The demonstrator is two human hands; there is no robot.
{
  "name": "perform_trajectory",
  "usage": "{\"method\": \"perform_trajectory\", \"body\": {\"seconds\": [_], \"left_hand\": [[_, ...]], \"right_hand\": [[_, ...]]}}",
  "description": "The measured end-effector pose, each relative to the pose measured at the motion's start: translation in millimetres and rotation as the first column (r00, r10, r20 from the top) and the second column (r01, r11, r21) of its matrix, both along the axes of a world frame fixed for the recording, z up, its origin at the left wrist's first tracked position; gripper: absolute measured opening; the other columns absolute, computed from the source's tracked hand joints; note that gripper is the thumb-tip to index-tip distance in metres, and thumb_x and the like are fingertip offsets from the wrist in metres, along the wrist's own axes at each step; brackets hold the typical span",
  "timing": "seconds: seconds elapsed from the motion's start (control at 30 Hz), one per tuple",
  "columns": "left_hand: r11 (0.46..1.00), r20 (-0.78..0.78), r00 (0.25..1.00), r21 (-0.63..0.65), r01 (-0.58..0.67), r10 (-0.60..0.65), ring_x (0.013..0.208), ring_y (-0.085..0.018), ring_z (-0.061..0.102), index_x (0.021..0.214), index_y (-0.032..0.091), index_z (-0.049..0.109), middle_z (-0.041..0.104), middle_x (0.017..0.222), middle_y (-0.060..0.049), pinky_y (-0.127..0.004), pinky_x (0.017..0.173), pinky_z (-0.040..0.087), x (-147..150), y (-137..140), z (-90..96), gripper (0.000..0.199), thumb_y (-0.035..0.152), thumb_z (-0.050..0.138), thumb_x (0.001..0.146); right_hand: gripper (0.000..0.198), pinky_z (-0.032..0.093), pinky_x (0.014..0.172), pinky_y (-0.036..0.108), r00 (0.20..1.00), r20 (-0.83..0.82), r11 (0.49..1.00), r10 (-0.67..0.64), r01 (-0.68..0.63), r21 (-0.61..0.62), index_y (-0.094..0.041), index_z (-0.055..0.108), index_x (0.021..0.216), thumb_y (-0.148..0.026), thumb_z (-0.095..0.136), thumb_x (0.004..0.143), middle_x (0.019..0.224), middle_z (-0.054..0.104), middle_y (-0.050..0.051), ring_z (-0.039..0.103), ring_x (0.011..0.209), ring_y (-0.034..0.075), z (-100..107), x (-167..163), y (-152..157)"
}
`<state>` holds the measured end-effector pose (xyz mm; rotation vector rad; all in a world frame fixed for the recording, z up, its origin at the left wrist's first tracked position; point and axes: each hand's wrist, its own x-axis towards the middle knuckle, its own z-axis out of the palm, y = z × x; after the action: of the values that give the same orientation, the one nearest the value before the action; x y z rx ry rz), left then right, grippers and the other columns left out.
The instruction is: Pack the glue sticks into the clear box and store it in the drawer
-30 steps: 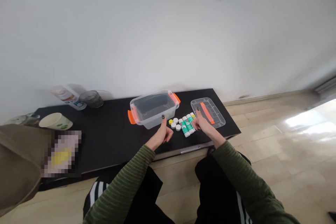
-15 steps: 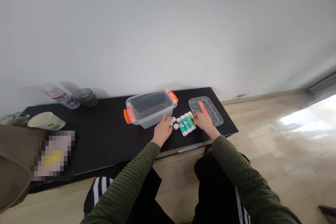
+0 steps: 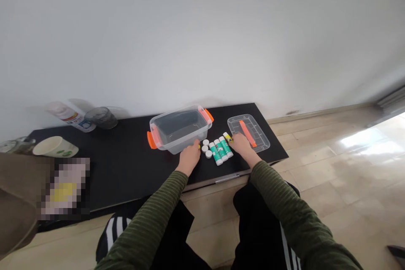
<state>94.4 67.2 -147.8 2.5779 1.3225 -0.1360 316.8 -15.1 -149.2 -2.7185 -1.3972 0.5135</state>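
My right hand point(image 3: 242, 145) is closed round a yellow glue stick point(image 3: 228, 137) with a white end, at the right of the row. Beside it lie three green-and-white glue sticks point(image 3: 220, 150), side by side. Three short white round pieces point(image 3: 205, 149), like caps, sit in a line to their left. My left hand point(image 3: 190, 155) has its fingers pinched at the front of the clear plastic box point(image 3: 177, 148) with orange handles; a small yellow bit shows at its fingertips, mostly hidden. Right of my right hand lies the clear lid point(image 3: 262, 137) with an orange strip.
The black table point(image 3: 133, 164) stands against a white wall. On its left are a paper cup point(image 3: 56, 147), a dark glass point(image 3: 101, 118), a spray can point(image 3: 71, 117) and a blurred-out item point(image 3: 66, 187). A brown shape point(image 3: 19, 202) fills the left edge.
My left hand has drawn left, away from the white pieces, and yellow now shows at its fingertips. The yellow glue stick under my right hand shows more clearly, tilted beside the row.
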Motion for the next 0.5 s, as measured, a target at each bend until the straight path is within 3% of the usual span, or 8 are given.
{"method": "perform_trajectory", "body": {"seconds": [0.13,0.23,0.33,0.37,0.43,0.5], "left_hand": [[1.0,0.011,1.0,0.004,-0.028,0.028,0.092,-0.033,0.071,0.121,0.015,0.049,0.071,0.095,-0.017,-0.039,0.075,0.05,-5.2,-2.4,7.3,0.028,0.026,0.037,0.098],[0.996,0.119,0.989,-0.009,-0.086,0.087,0.091,-0.033,0.071,0.118,0.016,0.05,0.071,0.092,-0.016,-0.039,0.075,0.05,-12.7,-2.9,15.4,0.026,0.031,0.043,0.097],[0.959,0.404,0.889,-0.261,-0.114,0.215,0.073,-0.025,0.072,0.111,0.019,0.05,0.072,0.086,-0.009,-0.034,0.069,0.05,-19.2,-3.9,21.0,0.022,0.036,0.047,0.097],[0.91,0.504,0.809,-0.406,-0.087,0.302,0.067,-0.021,0.071,0.109,0.02,0.049,0.073,0.087,-0.008,-0.03,0.064,0.05,-20.2,-5.0,22.0,0.021,0.037,0.047,0.097],[0.74,0.61,0.604,-0.671,0.047,0.514,0.064,-0.017,0.071,0.105,0.02,0.047,0.074,0.095,-0.008,-0.025,0.056,0.049,-20.4,-8.6,24.0,0.021,0.039,0.049,0.096],[0.558,0.592,0.424,-0.801,0.217,0.685,0.075,-0.016,0.073,0.102,0.019,0.048,0.073,0.104,-0.011,-0.022,0.056,0.051,-19.3,-13.7,26.5,0.024,0.04,0.055,0.094]], "right_hand": [[0.032,0.047,0.085,0.03,1.0,0.005,0.999,-0.013,0.013,0.034,-0.01,0.067,0.112,-0.031,0.056,0.091,0.12,0.064,0.018,0.065,0.106,0.027,7.5,0.2,-1.0],[0.031,0.047,0.084,0.032,0.999,-0.003,0.983,-0.035,0.035,0.178,-0.013,0.067,0.111,-0.035,0.057,0.09,0.121,0.063,0.016,0.064,0.105,0.027,19.0,0.5,-7.4],[0.024,0.048,0.084,0.032,0.996,-0.09,0.937,0.018,0.015,0.349,-0.017,0.066,0.106,-0.033,0.057,0.09,0.112,0.068,0.011,0.065,0.102,0.023,31.1,-6.9,-18.8],[0.022,0.048,0.084,0.031,0.987,-0.149,0.918,0.066,-0.001,0.397,-0.018,0.065,0.107,-0.031,0.056,0.09,0.108,0.069,0.009,0.066,0.099,0.022,34.5,-11.9,-23.4],[0.021,0.049,0.083,0.029,0.942,-0.266,0.875,0.204,-0.053,0.482,-0.021,0.064,0.109,-0.029,0.056,0.091,0.104,0.071,0.005,0.067,0.094,0.018,39.5,-24.9,-32.7],[0.022,0.049,0.084,0.028,0.886,-0.308,0.827,0.346,-0.133,0.546,-0.022,0.063,0.111,-0.027,0.059,0.09,0.105,0.072,0.003,0.068,0.095,0.018,42.0,-39.4,-40.9]]}}
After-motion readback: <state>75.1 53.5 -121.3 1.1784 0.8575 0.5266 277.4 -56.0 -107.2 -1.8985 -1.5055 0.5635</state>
